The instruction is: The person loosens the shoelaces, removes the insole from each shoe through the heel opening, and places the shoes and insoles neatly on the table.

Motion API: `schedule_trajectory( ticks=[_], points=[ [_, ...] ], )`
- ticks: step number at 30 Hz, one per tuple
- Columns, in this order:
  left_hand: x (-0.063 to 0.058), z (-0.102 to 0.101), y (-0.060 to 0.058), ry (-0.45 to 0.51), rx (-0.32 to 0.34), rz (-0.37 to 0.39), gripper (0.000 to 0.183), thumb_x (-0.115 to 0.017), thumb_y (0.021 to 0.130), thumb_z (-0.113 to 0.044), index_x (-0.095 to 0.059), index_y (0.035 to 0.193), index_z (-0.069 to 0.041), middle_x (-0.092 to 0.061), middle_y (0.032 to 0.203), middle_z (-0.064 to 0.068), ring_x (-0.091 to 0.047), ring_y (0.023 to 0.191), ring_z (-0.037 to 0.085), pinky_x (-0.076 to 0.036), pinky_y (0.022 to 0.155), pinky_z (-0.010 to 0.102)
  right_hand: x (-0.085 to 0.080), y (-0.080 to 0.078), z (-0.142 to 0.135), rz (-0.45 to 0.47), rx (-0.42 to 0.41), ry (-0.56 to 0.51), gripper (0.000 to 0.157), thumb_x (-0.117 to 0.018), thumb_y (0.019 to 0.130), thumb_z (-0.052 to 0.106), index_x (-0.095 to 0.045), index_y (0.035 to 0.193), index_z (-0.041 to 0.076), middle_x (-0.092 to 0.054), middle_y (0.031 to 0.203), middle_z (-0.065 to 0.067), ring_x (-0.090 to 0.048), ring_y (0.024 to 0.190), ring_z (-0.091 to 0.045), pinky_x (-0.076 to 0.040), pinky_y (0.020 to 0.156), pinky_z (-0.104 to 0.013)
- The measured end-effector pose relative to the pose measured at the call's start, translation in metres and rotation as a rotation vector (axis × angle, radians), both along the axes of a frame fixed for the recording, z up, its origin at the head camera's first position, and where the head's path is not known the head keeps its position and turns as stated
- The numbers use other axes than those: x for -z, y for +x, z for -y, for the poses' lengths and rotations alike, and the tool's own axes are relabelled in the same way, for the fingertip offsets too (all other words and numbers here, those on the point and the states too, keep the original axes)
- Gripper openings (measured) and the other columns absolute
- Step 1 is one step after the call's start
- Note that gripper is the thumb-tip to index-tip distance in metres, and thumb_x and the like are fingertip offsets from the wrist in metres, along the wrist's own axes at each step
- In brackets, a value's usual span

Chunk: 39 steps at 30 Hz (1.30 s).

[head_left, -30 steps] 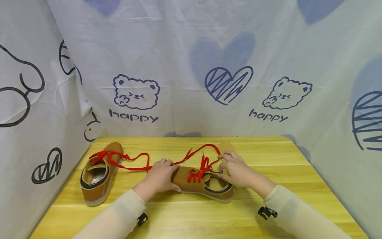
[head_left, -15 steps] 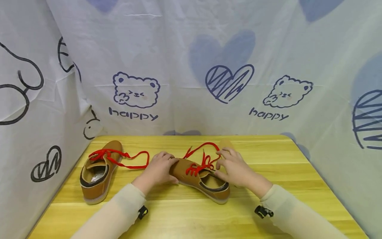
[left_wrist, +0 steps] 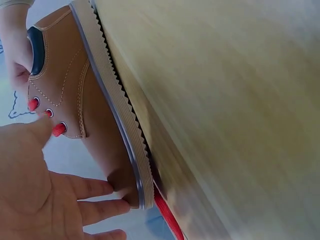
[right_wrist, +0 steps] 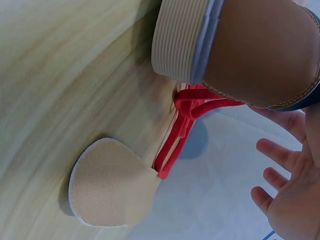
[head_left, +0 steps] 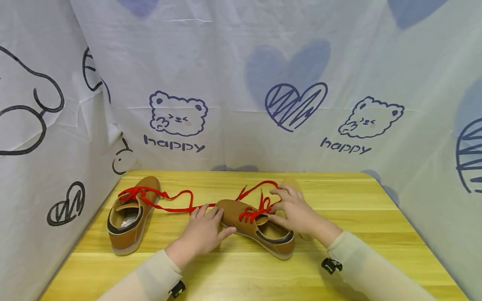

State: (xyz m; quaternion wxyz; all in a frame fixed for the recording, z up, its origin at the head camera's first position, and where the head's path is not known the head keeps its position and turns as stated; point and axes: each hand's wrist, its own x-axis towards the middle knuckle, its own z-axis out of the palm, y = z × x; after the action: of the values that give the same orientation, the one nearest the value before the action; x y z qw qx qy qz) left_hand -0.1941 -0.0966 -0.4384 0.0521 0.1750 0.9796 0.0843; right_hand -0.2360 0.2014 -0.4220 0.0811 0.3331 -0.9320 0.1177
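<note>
A brown lace-up shoe (head_left: pixel 237 215) lies before me on the table, toe to the left, with red laces (head_left: pixel 250 215) through its eyelets. My left hand (head_left: pixel 203 230) is beside the toe, fingers spread and thumb apart; in the left wrist view its fingertips (left_wrist: pixel 120 205) are right at the toe. At the far side of the shoe's opening is my right hand (head_left: pixel 297 213), its thumb near the collar. The right wrist view shows several of its fingers (right_wrist: pixel 280 152) loosely extended, while the thumb is hidden there. A tan insole (right_wrist: pixel 107 185) lies behind this hand.
A second brown shoe (head_left: pixel 126 230) stands at the left of the wooden table (head_left: pixel 339 271), toe pointing away. Its red lace (head_left: pixel 171 209) trails right toward the nearer shoe. A printed cloth (head_left: pixel 233 138) hangs behind and along both sides.
The nearer shoe has turned slightly, its toe swinging away from me. My left hand has released the toe and spread its fingers. My right hand has stayed near the collar.
</note>
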Motion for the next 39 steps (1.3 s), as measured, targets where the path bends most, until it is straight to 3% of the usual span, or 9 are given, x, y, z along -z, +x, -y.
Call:
schedule_trajectory(
  ticks=[4, 9, 19, 26, 31, 35, 39],
  points=[
    [0.006, -0.003, -0.006, 0.011, -0.006, 0.004, 0.092, -0.025, 0.095, -0.076, -0.040, 0.154, -0.007, -0.036, 0.158, 0.012, -0.019, 0.149, 0.042, -0.016, 0.118, 0.060, -0.001, 0.002, 0.000, 0.003, -0.011, -0.004, 0.016, -0.073, 0.092, 0.037, -0.079, 0.090, 0.022, -0.051, 0.146, -0.013, -0.028, 0.143, -0.038, -0.021, 0.111, -0.066],
    [0.011, -0.006, -0.025, 0.063, 0.016, 0.028, 0.092, -0.020, 0.095, -0.077, -0.037, 0.155, -0.009, -0.034, 0.160, 0.010, -0.018, 0.149, 0.043, -0.015, 0.119, 0.058, -0.002, 0.007, 0.001, -0.003, 0.002, 0.004, 0.016, -0.075, 0.091, 0.036, -0.079, 0.091, 0.021, -0.051, 0.146, -0.012, -0.028, 0.143, -0.038, -0.020, 0.112, -0.065],
    [0.010, -0.012, -0.069, 0.157, 0.069, 0.063, 0.086, -0.019, 0.099, -0.072, -0.035, 0.157, -0.010, -0.032, 0.161, 0.006, -0.017, 0.150, 0.040, -0.012, 0.120, 0.057, 0.002, 0.017, 0.018, -0.118, 0.056, 0.044, 0.019, -0.074, 0.091, 0.038, -0.075, 0.080, 0.023, -0.056, 0.141, -0.011, -0.036, 0.140, -0.041, -0.030, 0.107, -0.063],
    [0.020, -0.014, -0.083, 0.222, 0.110, 0.075, 0.080, -0.019, 0.101, -0.068, -0.035, 0.157, -0.014, -0.035, 0.160, 0.005, -0.019, 0.150, 0.038, -0.012, 0.120, 0.056, 0.008, 0.029, 0.026, -0.139, 0.130, 0.034, 0.022, -0.073, 0.091, 0.039, -0.075, 0.080, 0.020, -0.057, 0.138, -0.013, -0.035, 0.138, -0.045, -0.029, 0.108, -0.065],
    [0.019, -0.016, -0.074, 0.267, 0.088, 0.019, 0.079, -0.022, 0.102, -0.066, -0.039, 0.155, -0.010, -0.040, 0.157, 0.008, -0.022, 0.149, 0.040, -0.014, 0.119, 0.057, 0.008, 0.030, 0.028, -0.133, 0.185, 0.005, 0.029, -0.068, 0.094, 0.045, -0.074, 0.081, 0.020, -0.056, 0.139, -0.015, -0.033, 0.140, -0.044, -0.029, 0.107, -0.065],
    [0.013, -0.023, -0.049, 0.275, 0.014, -0.068, 0.083, -0.026, 0.100, -0.069, -0.047, 0.149, -0.006, -0.049, 0.151, 0.010, -0.027, 0.146, 0.042, -0.017, 0.118, 0.058, 0.010, 0.029, 0.027, -0.146, 0.186, -0.026, 0.028, -0.069, 0.093, 0.045, -0.073, 0.083, 0.019, -0.056, 0.139, -0.015, -0.034, 0.139, -0.043, -0.029, 0.107, -0.065],
    [0.008, -0.033, -0.025, 0.229, -0.033, -0.065, 0.087, -0.028, 0.097, -0.073, -0.049, 0.148, -0.006, -0.051, 0.149, 0.010, -0.028, 0.145, 0.043, -0.022, 0.116, 0.060, 0.009, 0.027, 0.026, -0.172, 0.159, -0.046, 0.026, -0.073, 0.090, 0.044, -0.073, 0.082, 0.019, -0.056, 0.138, -0.015, -0.035, 0.138, -0.045, -0.031, 0.105, -0.066]
  ],
)
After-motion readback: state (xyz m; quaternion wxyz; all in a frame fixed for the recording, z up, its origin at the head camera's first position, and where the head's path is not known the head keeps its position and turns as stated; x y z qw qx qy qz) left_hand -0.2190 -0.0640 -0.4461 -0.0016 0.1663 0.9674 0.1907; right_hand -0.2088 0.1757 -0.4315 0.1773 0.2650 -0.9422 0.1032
